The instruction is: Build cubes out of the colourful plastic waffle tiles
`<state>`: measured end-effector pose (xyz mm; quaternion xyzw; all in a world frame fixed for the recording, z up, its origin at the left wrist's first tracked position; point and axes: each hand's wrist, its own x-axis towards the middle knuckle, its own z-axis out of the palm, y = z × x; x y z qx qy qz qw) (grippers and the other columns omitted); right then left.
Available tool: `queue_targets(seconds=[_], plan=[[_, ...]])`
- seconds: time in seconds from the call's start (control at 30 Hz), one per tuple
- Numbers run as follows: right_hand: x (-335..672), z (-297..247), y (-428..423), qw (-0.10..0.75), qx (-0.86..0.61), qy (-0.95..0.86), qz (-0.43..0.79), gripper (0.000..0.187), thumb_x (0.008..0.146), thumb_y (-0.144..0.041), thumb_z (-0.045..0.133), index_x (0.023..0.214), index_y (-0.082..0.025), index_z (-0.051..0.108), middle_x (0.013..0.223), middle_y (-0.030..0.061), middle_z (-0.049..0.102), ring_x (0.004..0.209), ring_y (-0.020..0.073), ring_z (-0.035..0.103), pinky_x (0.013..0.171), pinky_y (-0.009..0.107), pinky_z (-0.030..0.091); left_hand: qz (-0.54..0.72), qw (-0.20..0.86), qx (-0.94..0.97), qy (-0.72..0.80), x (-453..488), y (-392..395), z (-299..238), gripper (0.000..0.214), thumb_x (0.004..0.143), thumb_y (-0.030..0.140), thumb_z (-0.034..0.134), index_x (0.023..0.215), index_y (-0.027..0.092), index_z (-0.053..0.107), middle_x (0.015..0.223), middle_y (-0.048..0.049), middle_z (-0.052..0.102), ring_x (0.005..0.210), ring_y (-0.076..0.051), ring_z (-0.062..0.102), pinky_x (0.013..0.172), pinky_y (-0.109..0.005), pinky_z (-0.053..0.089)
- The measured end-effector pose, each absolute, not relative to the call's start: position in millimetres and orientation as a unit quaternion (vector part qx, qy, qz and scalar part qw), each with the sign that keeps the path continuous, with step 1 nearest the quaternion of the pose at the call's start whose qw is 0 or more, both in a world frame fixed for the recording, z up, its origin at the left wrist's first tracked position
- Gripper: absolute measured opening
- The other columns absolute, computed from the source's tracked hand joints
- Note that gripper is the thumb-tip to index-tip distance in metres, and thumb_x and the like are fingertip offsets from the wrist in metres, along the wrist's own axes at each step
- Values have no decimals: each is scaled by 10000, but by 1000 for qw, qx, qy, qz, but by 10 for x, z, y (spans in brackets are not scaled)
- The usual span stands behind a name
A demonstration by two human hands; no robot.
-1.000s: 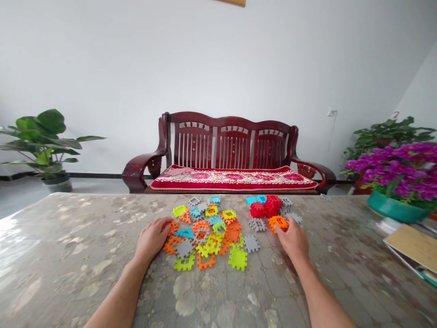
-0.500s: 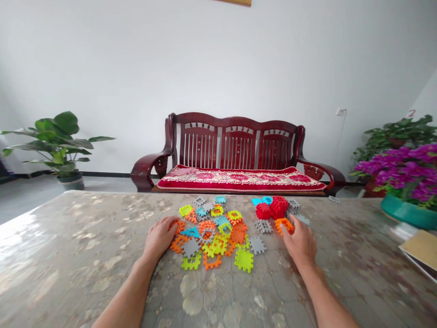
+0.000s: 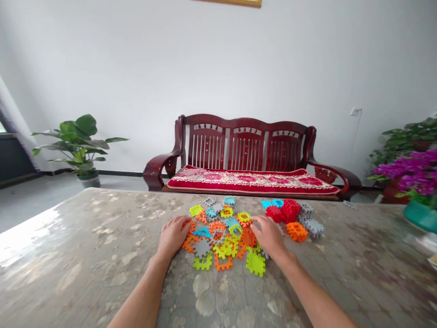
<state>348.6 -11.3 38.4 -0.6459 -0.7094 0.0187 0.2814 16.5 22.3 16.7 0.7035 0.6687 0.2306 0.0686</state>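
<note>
Resting the left hand (image 3: 173, 237) flat and open on the 9 o'clock edge of the tile pile (image 3: 221, 239), central on the table (image 3: 102, 255). Pressing the right hand (image 3: 269, 234) down at 3 o'clock, grip impossible to tell. Seemingly sorting pieces, next needing one tile pinched free.

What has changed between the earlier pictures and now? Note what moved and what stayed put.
The right hand left the orange block, which now lies free beside the red blocks, and moved left onto the right edge of the pile of flat pieces. The left hand stayed on the pile's left edge; the pile itself looks unchanged on the table.
</note>
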Motion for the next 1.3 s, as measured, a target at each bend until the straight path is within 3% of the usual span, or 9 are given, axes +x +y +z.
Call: queue_targets(seconds=[0.27, 0.47, 0.6, 0.67, 0.77, 1.0, 1.13, 1.3], plan=[[2999, 499, 386, 218, -672, -707, 32, 470, 808, -129, 477, 1239, -256, 616, 1194, 33, 680, 1111, 204, 574, 938, 303, 405, 238, 76, 695, 675, 150, 238, 119, 325, 875, 290, 437, 1096, 302, 675, 1248, -9, 653, 1165, -209, 566, 1037, -376, 359], [2843, 468, 426, 223, -648, -726, 56, 471, 777, -83, 453, 1132, -295, 677, 1096, -22, 717, 1074, 142, 598, 929, 222, 403, 247, 78, 694, 672, 155, 234, 99, 312, 876, 286, 451, 1098, 288, 670, 1242, -19, 653, 1180, -204, 557, 1026, -369, 360], [2808, 474, 511, 220, -670, -706, 61, 499, 777, -73, 430, 1157, -302, 658, 1085, -37, 720, 1031, 123, 619, 870, 207, 432, 243, 73, 695, 673, 168, 216, 116, 318, 876, 277, 449, 1105, 278, 670, 1250, -27, 648, 1185, -213, 554, 1028, -377, 357], [2807, 496, 585, 212, -689, -692, 50, 441, 800, -113, 446, 1130, -295, 674, 1123, -4, 708, 1064, 165, 607, 885, 257, 433, 244, 71, 696, 672, 170, 210, 123, 320, 879, 274, 443, 1106, 276, 669, 1252, -29, 648, 1183, -211, 555, 1027, -377, 358], [2807, 531, 692, 182, -711, -678, 47, 308, 814, -187, 484, 948, -292, 741, 1040, 37, 726, 1009, 216, 628, 841, 311, 448, 245, 74, 695, 672, 170, 207, 125, 320, 878, 270, 441, 1104, 276, 668, 1246, -30, 651, 1179, -208, 558, 1027, -382, 357], [2752, 558, 789, 125, -725, -674, 60, 160, 758, -343, 603, 784, -296, 754, 901, 39, 735, 924, 237, 653, 762, 322, 460, 252, 76, 693, 671, 186, 190, 145, 317, 866, 252, 452, 1090, 289, 673, 1244, -23, 652, 1184, -202, 553, 1033, -378, 349], [2698, 539, 801, 122, -717, -685, 36, 227, 796, -339, 562, 918, -270, 740, 1012, 75, 712, 990, 251, 626, 815, 349, 453, 252, 83, 691, 673, 195, 183, 165, 321, 857, 246, 456, 1077, 307, 681, 1239, -11, 653, 1175, -205, 557, 1031, -382, 352], [2637, 507, 866, 113, -657, -745, 31, 444, 753, -158, 533, 1157, -289, 659, 1198, 51, 650, 1097, 230, 568, 885, 327, 427, 252, 86, 690, 674, 200, 181, 167, 331, 855, 243, 455, 1083, 309, 686, 1233, -14, 655, 1160, -207, 563, 1025, -384, 353]])
